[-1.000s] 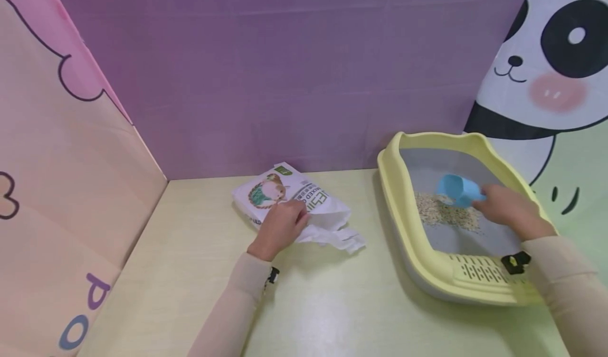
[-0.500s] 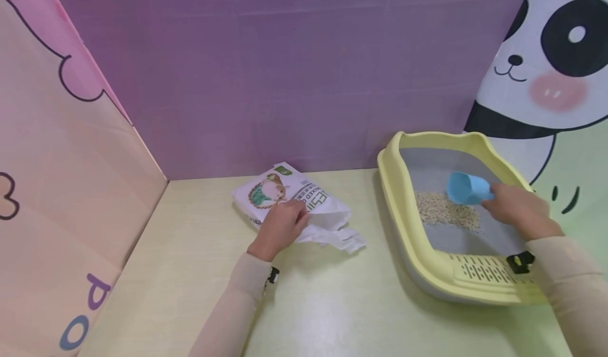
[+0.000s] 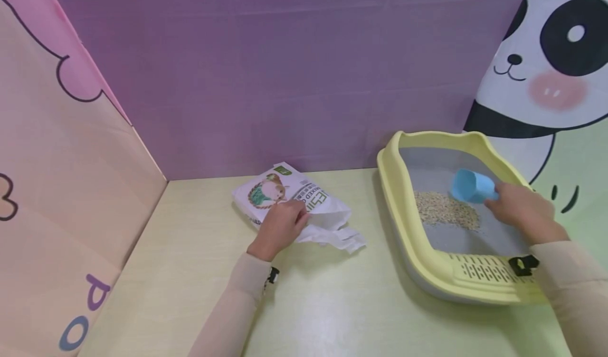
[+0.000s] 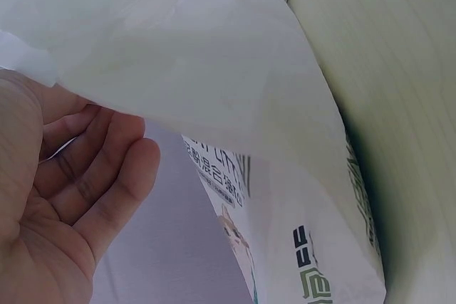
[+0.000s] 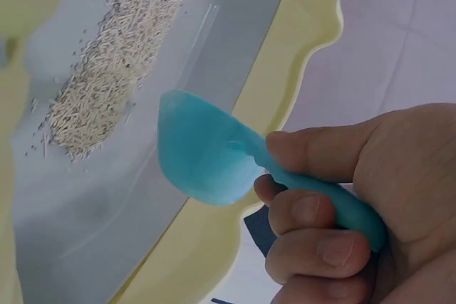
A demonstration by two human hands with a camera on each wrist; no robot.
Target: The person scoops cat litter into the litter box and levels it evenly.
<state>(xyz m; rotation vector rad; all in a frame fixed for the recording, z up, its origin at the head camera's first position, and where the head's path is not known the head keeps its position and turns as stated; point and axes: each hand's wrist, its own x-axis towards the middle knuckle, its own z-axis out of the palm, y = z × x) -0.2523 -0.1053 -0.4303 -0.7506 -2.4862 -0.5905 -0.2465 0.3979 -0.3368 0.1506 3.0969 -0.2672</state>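
My right hand grips the handle of a blue scoop, held above the litter box with its yellow rim and grey floor. Inside the scoop's bowl no litter shows in the right wrist view. Pale pellet litter lies in a heap on the box floor. At the table's middle, my left hand pinches the torn, open edge of a white cat litter bag lying on its side. In the left wrist view the bag hides the thumb tip, and the other fingers curl loosely.
The pale wooden table carries the bag and the litter box. A purple cloth wall rises behind, with a printed panda panel at the right and a pink panel at the left.
The right hand has drawn the scoop up and to the right, off the litter heap. The left hand and the bag stay where they were.
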